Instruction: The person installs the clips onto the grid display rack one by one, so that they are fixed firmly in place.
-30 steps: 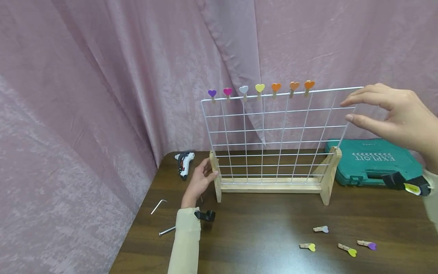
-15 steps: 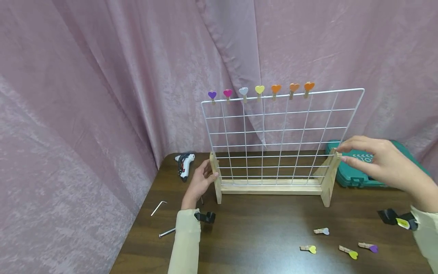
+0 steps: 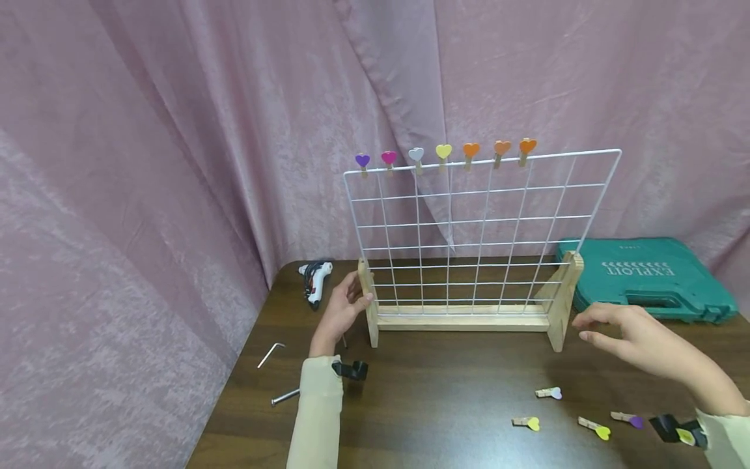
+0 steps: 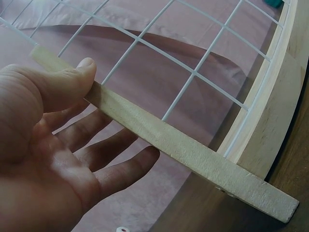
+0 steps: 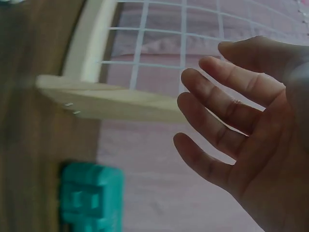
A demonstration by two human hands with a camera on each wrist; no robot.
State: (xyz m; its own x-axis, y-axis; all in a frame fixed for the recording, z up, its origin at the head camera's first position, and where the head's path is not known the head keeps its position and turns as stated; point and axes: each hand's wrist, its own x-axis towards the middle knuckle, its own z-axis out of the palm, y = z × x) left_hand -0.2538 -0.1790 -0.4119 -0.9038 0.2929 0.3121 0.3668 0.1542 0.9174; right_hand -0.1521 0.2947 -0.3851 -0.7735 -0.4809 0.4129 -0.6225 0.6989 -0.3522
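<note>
Pinching wooden upright [image 4: 193,152] with left hand [image 3: 340,311]; holding right hand [image 3: 633,335] loosely spread near closed green case [image 3: 644,280]; cannot see inside.

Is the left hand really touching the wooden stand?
Touching. The left wrist view shows the left hand with its thumb resting right on the stand.

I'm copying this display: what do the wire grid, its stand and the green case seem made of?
Wire grid: probably metal, coated white, since it looks thin yet straight. Stand: pale, apparently unvarnished wood, with faint grain. Green case: likely plastic, fairly matte, by its even colour and rounded corners.
</note>
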